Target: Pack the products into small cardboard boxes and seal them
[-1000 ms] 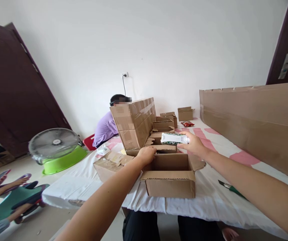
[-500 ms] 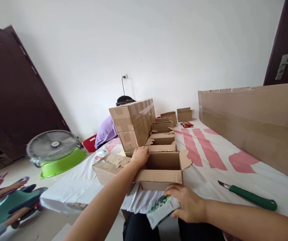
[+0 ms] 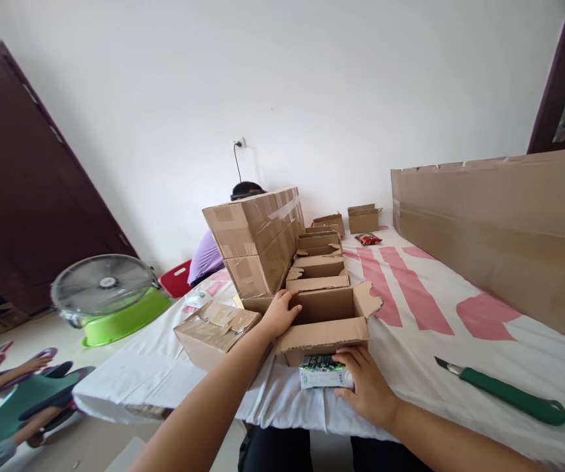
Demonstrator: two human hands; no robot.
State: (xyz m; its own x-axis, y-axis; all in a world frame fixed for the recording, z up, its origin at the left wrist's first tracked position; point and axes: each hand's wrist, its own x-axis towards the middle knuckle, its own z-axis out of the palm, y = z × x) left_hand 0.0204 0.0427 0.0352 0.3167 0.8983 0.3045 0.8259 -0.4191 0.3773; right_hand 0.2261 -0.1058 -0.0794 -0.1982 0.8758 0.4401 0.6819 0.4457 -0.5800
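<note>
My right hand is closed round one end of a small white-and-green printed carton. The carton lies on its side at the table's front, right by the near wall of an open cardboard box. On that box's left edge my left hand is closed, with the fingertips bent over inside. The box's flaps stand folded out, and its floor is hidden from me. More open cardboard boxes form a row behind it. To the left sits a taped cardboard box.
A green-handled utility knife lies at right, its blade exposed. Stacked taped boxes rise at left, partly hiding a person in purple. A long cardboard panel borders the right side. A red packet lies farther back.
My right hand has carried the carton up from above my lap to the table by the box's near wall. The carton went from tilted to level. My left hand stays on the box.
</note>
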